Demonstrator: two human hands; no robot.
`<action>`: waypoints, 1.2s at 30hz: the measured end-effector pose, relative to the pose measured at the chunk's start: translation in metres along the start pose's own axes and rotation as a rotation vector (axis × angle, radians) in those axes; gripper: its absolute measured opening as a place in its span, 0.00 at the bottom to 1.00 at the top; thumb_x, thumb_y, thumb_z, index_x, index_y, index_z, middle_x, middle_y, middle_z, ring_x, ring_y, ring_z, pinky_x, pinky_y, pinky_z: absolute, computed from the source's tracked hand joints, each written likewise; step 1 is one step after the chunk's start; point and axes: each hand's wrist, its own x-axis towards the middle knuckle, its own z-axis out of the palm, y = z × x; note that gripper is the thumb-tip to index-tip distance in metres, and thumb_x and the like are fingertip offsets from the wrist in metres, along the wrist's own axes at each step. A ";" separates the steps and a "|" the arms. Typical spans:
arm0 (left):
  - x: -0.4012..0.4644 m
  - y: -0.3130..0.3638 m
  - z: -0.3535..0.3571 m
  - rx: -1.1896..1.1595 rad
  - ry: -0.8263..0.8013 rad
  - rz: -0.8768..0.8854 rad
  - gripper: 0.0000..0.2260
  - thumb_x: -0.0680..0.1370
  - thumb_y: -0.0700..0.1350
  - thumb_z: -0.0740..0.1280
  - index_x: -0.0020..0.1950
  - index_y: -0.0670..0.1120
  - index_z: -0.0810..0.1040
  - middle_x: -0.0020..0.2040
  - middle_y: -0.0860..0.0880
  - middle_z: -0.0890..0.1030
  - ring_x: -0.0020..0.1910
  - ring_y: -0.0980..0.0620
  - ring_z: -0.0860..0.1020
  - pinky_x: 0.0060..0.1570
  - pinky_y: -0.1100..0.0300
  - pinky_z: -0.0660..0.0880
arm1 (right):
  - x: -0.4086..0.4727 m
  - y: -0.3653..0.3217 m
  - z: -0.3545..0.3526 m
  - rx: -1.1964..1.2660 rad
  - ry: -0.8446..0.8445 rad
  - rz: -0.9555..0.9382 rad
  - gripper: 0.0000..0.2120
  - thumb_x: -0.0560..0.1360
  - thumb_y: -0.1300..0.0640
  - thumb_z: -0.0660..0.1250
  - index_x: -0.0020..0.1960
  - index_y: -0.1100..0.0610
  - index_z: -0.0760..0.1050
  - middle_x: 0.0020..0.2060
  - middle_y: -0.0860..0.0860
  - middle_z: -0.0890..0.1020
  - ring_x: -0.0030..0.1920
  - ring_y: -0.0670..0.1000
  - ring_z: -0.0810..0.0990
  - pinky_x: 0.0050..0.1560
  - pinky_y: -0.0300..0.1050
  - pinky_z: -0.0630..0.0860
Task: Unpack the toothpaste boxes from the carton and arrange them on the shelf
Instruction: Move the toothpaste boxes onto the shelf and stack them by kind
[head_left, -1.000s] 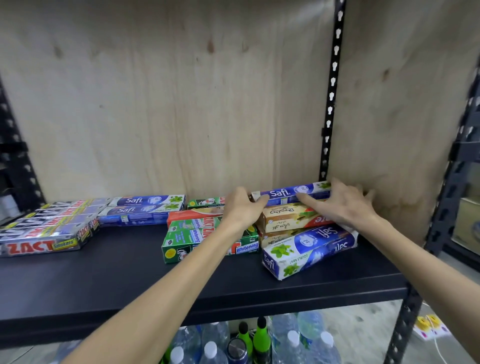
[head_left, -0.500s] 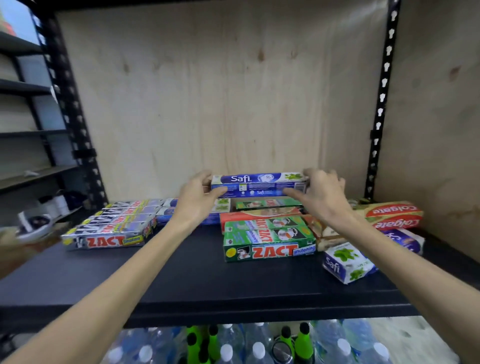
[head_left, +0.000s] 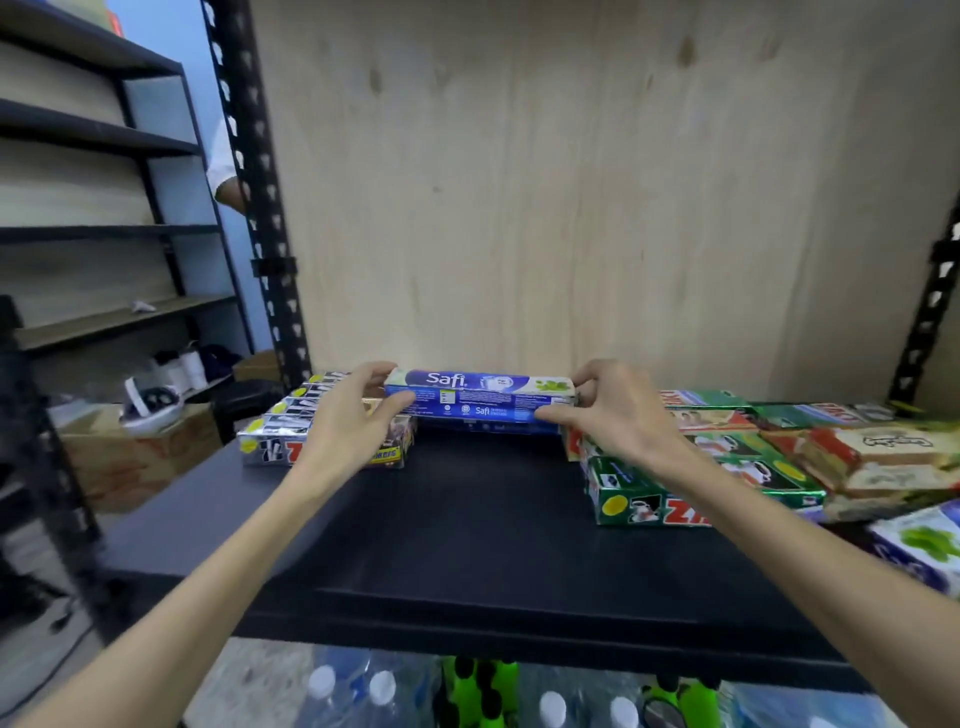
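Blue-and-white box: the Safi box (head_left: 480, 397) sits lengthwise between both hands, at the back of the black shelf (head_left: 467, 545), close to the plywood back panel (head_left: 571, 182).
Left hand: the left hand (head_left: 345, 426) grasps the box's left end, thumb on the front face, fingers curled over the top.
Right hand: the right hand (head_left: 618, 410) pinches the right end the same way, thumb in front.
Underneath: another blue box (head_left: 488, 427) lies just below the held one; whether they touch, I cannot tell.
Left side: silver ZACT boxes (head_left: 280, 431) in a row, partly behind the left hand.
Right side: green ZACT boxes (head_left: 649, 499), just beside the right wrist.
Below: bottles (head_left: 384, 688) under the shelf.
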 end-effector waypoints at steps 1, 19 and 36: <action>0.000 -0.003 -0.001 -0.009 0.003 -0.002 0.17 0.78 0.47 0.72 0.66 0.46 0.77 0.56 0.54 0.81 0.54 0.57 0.79 0.58 0.58 0.76 | 0.001 -0.001 0.003 0.002 -0.010 -0.001 0.22 0.65 0.40 0.80 0.47 0.54 0.79 0.31 0.49 0.83 0.36 0.49 0.81 0.43 0.50 0.78; 0.002 -0.012 0.014 0.291 -0.093 0.108 0.18 0.77 0.57 0.71 0.65 0.54 0.76 0.59 0.55 0.83 0.63 0.49 0.78 0.67 0.41 0.68 | 0.000 0.019 -0.012 -0.149 -0.104 -0.032 0.27 0.69 0.39 0.77 0.57 0.54 0.73 0.42 0.49 0.82 0.46 0.51 0.80 0.42 0.46 0.70; -0.010 -0.029 0.011 0.355 -0.094 0.234 0.19 0.79 0.58 0.66 0.68 0.52 0.75 0.63 0.51 0.80 0.66 0.46 0.73 0.67 0.43 0.67 | 0.006 0.024 -0.012 -0.348 -0.065 -0.056 0.31 0.59 0.23 0.69 0.50 0.45 0.74 0.42 0.47 0.84 0.52 0.53 0.80 0.63 0.60 0.69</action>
